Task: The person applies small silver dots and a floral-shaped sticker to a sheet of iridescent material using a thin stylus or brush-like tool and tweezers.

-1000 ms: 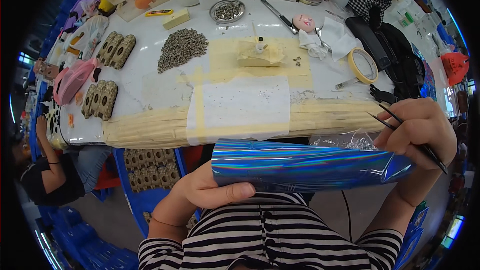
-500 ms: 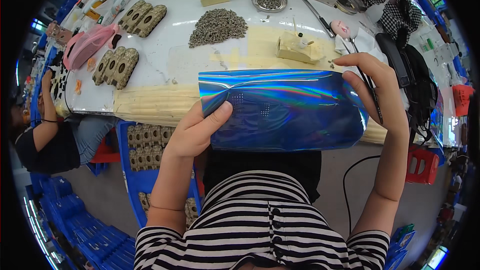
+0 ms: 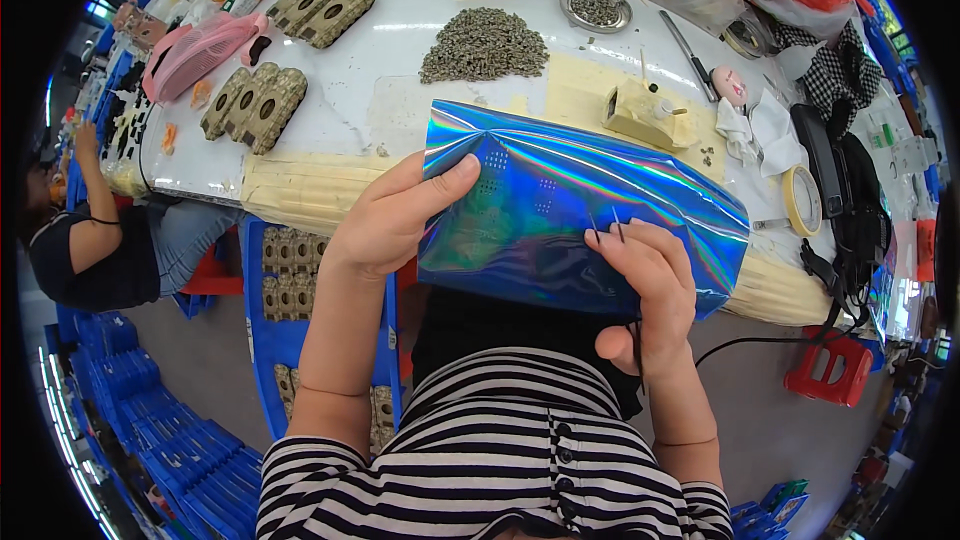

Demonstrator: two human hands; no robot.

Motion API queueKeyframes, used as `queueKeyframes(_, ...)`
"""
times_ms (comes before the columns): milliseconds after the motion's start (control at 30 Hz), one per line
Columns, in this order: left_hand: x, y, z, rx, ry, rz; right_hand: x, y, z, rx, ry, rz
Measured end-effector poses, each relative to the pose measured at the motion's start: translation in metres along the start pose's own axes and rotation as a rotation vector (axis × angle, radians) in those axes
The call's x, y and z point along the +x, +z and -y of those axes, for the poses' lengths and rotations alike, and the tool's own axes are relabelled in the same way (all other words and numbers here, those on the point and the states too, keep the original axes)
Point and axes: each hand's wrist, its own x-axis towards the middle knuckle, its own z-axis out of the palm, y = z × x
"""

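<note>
While its left end is pinched by the left hand (image 3: 395, 215), a wide sheet of shiny blue holographic film (image 3: 540, 250) is held up before the black-and-white striped shirt (image 3: 480, 430), and part of the near edge of the white counter (image 3: 395, 50) is hidden by it. The left thumb is laid across the upper face; the fingers behind are concealed. A pair of slender dark metal tweezers (image 3: 639, 355) is gripped in the right hand (image 3: 655, 290), whose fingertips are held over the right half of the sheet. Whether the film is touched by them cannot be told.

The sheet can be judged light, thin and limp, with a slippery face that would be creased easily by a hard pinch. It is probably best taken by its outer edges or corners, with both ends supported so that sagging is limited and the dotted patches are left untouched.

Rainbow bands are thrown along the upper edge and toward the right end, while the lower part is tinted darker blue with a greenish cast. Folds are fanned out around the left thumb, and clusters of tiny pale dots (image 3: 545, 195) are seen near it. Whether a single layer or several are held cannot be made out.
</note>
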Motion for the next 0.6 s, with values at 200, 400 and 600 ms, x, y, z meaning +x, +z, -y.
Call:
queueKeyframes(200,0.005,-0.008,0.0,-0.145,-0.035,-0.002,-0.01,0.012,0.003,0.058,0.204,-0.053)
queueKeyframes(400,0.006,-0.004,-0.002,-0.196,-0.035,0.01,0.0,0.006,0.006,0.018,0.193,-0.025)
queueKeyframes(600,0.006,-0.005,-0.002,-0.252,-0.023,0.034,0.012,0.007,0.008,-0.087,0.065,0.024)
